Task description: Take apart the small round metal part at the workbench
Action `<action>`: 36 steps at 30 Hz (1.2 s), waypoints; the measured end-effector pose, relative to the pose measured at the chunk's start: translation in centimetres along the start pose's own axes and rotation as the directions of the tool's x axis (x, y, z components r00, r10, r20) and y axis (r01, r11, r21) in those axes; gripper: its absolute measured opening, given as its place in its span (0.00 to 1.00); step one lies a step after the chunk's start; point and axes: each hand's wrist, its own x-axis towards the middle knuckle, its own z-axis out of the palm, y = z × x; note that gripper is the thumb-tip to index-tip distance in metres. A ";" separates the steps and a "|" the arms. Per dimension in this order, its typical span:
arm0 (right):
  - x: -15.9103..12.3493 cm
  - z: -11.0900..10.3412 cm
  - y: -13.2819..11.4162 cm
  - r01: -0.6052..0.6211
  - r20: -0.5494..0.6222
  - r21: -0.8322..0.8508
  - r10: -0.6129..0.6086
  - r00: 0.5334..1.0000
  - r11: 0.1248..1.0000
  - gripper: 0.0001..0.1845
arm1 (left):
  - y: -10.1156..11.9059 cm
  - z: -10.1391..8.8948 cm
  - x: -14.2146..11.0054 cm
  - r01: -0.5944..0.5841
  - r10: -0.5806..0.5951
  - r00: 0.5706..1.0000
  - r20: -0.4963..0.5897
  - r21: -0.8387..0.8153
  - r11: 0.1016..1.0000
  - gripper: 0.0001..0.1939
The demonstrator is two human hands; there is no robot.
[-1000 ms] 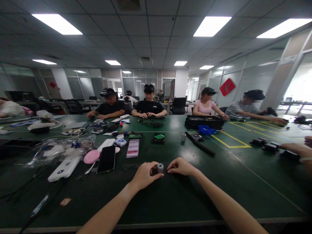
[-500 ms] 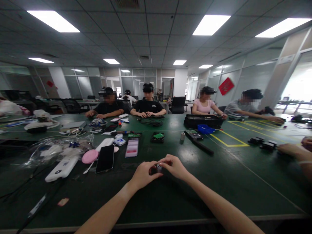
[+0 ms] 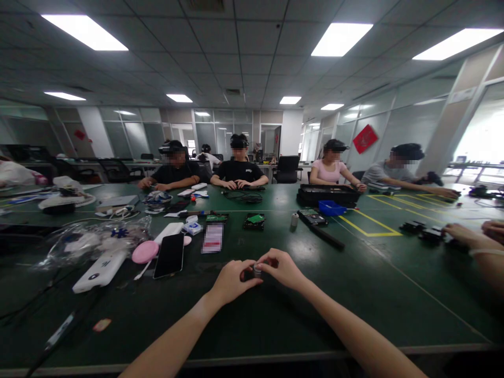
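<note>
Evidently the work is at a middle stage, with both hands gathered at one small metal cylinder (image 3: pixel 257 273) close in front of the person, near the middle of the counter (image 3: pixel 346 315). The left hand (image 3: pixel 233 282) has its thumb and fingers clamped around the cylinder, which looks upright; whether its base rests on the surface below is hard to tell. The right hand (image 3: pixel 282 268) brings thumb and forefinger to the cylinder's top; they cover that end, so I cannot tell whether they pinch a part or merely press there.

Judging by this grip, steadying the piece seems done and the handling of its top seems under way, not finished. No separate part shows beside it, and the cylinder has not been released. Farther off, a similar cylinder (image 3: pixel 294 219) stands with no hand on it, beside a circuit board (image 3: pixel 312 217) and a black strip (image 3: pixel 327 237). A dark phone (image 3: pixel 169 255) lies to the left, well apart from both hands.
</note>
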 end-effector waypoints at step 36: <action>0.4 -2.0 5.4 -0.202 0.388 -0.100 0.226 0.893 0.974 0.18 | -0.3 0.1 0.0 0.017 -0.017 1.000 -0.002 0.010 1.000 0.26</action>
